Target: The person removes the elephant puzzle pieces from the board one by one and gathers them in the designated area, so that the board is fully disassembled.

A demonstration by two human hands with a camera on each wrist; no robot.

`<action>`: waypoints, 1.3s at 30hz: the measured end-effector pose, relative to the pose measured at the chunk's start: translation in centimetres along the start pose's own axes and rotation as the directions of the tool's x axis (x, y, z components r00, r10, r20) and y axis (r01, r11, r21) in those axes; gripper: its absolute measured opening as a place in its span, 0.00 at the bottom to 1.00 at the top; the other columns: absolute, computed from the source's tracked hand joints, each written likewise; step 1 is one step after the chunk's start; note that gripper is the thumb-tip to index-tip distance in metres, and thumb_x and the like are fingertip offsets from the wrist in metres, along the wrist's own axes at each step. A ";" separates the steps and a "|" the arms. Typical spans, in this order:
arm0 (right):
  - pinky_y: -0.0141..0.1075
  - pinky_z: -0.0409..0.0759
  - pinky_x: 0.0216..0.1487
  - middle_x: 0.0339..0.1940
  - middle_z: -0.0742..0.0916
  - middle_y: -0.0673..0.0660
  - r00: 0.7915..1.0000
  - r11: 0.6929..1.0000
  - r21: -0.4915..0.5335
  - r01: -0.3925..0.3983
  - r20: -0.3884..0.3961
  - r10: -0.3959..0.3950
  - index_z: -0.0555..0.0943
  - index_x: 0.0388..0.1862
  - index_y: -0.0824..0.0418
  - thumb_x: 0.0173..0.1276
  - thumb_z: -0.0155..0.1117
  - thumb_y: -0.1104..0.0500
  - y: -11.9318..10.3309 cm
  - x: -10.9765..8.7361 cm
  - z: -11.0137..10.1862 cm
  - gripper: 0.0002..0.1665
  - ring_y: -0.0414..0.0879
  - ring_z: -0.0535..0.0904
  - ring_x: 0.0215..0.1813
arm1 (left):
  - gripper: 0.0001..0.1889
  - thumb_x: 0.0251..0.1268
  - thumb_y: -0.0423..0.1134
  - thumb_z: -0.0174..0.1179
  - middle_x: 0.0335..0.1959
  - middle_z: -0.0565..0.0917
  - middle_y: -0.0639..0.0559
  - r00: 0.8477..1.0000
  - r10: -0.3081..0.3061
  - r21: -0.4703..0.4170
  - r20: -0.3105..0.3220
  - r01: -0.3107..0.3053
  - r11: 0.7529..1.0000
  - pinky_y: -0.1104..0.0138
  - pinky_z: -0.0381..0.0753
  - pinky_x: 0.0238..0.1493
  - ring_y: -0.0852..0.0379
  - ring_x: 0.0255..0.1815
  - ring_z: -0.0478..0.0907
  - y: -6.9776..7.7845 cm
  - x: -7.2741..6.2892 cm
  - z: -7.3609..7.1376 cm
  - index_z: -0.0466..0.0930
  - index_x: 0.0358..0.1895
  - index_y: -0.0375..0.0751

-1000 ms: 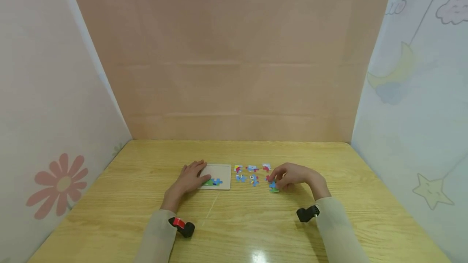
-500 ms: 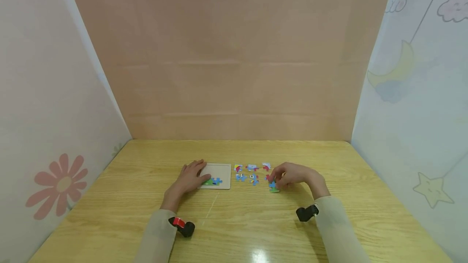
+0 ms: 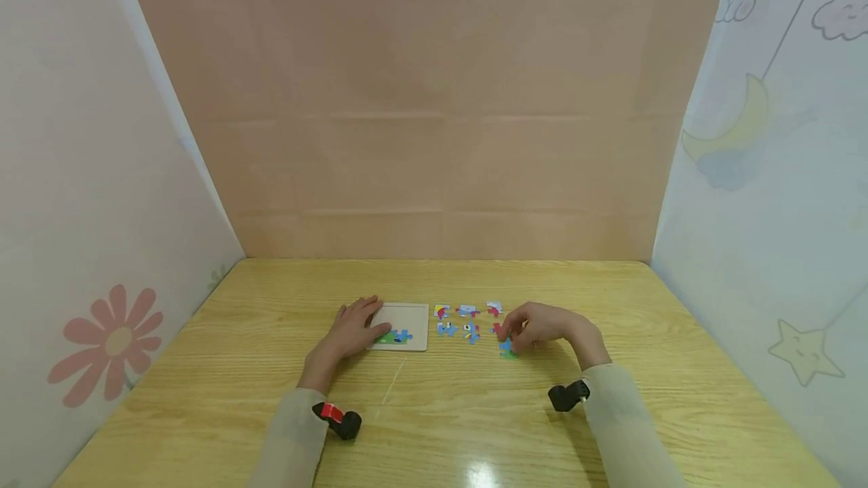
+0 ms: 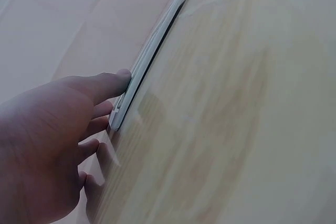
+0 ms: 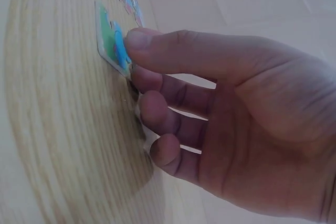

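My left hand (image 3: pixel 351 330) rests on the left side of a shallow wooden puzzle tray (image 3: pixel 410 317). Its thumb lies over the tray's surface beside the green and blue puzzle pieces (image 3: pixel 398 337) along the near edge, while the other fingers spread past the left rim. In the left wrist view the thumb tip touches the edge of the tray (image 4: pixel 152 51). To the right of the tray, my right hand (image 3: pixel 541 322) pinches a green and blue puzzle piece (image 5: pixel 108 38) between thumb and index finger, close over the table. The other right fingers are bent beneath the palm.
Between tray and right hand, loose puzzle pieces lie in two rows, among them a blue one with an eye (image 3: pixel 471 333) and a yellow and red one (image 3: pixel 442 312). A red piece (image 3: pixel 497 330) lies partly behind the right fingers. The wooden table (image 3: pixel 434 413) meets walls at back and sides.
The green and blue piece under the right fingers has shifted and tilted slightly. The left hand, the tray and the other pieces stay where they were.
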State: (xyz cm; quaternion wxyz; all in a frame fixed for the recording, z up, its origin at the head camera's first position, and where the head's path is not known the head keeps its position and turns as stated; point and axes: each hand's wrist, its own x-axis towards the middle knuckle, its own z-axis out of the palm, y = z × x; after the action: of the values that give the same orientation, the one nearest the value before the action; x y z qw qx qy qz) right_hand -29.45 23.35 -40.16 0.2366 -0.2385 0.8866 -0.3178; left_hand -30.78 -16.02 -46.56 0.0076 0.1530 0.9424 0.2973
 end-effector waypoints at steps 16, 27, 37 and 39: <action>0.37 0.75 0.29 0.31 0.82 0.51 0.992 0.990 -0.093 0.103 -0.061 -0.109 0.85 0.47 0.59 0.71 0.61 0.60 -0.8 0.7 -0.4 0.10 0.48 0.76 0.29 | 0.33 0.72 0.53 0.57 0.77 0.62 0.41 1.000 -0.005 0.004 -0.003 0.005 1.000 0.41 0.38 0.78 0.38 0.80 0.52 0.2 0.1 0.1 0.65 0.74 0.38; 0.34 0.75 0.33 0.33 0.84 0.51 0.978 0.975 -0.125 0.182 -0.080 -0.193 0.85 0.47 0.59 0.73 0.60 0.58 -2.1 2.0 0.7 0.10 0.42 0.75 0.31 | 0.34 0.71 0.53 0.58 0.77 0.63 0.42 1.000 -0.016 -0.003 -0.004 0.016 1.000 0.42 0.38 0.78 0.39 0.80 0.52 0.5 0.1 0.1 0.65 0.73 0.39; 0.32 0.73 0.26 0.34 0.85 0.58 0.978 0.981 -0.086 0.173 -0.105 -0.181 0.84 0.48 0.61 0.73 0.60 0.57 -3.7 3.5 1.7 0.12 0.42 0.72 0.22 | 0.34 0.70 0.52 0.58 0.77 0.62 0.41 1.000 -0.013 -0.010 0.002 0.013 1.000 0.42 0.37 0.78 0.38 0.80 0.51 0.3 0.2 0.2 0.65 0.74 0.38; 0.32 0.73 0.24 0.34 0.85 0.57 0.977 0.981 -0.090 0.172 -0.114 -0.182 0.84 0.48 0.61 0.73 0.60 0.57 -4.0 3.9 1.9 0.11 0.42 0.71 0.20 | 0.34 0.70 0.52 0.58 0.77 0.62 0.41 1.000 -0.019 -0.013 0.003 0.019 1.000 0.42 0.36 0.78 0.38 0.80 0.51 0.2 0.2 0.1 0.65 0.74 0.39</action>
State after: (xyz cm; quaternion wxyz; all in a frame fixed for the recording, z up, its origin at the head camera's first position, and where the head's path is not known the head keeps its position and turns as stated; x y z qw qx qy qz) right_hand -30.26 17.52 -39.80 0.1434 -0.3059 0.8865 -0.3161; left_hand -30.84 -15.71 -46.53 0.0128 0.1444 0.9419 0.3031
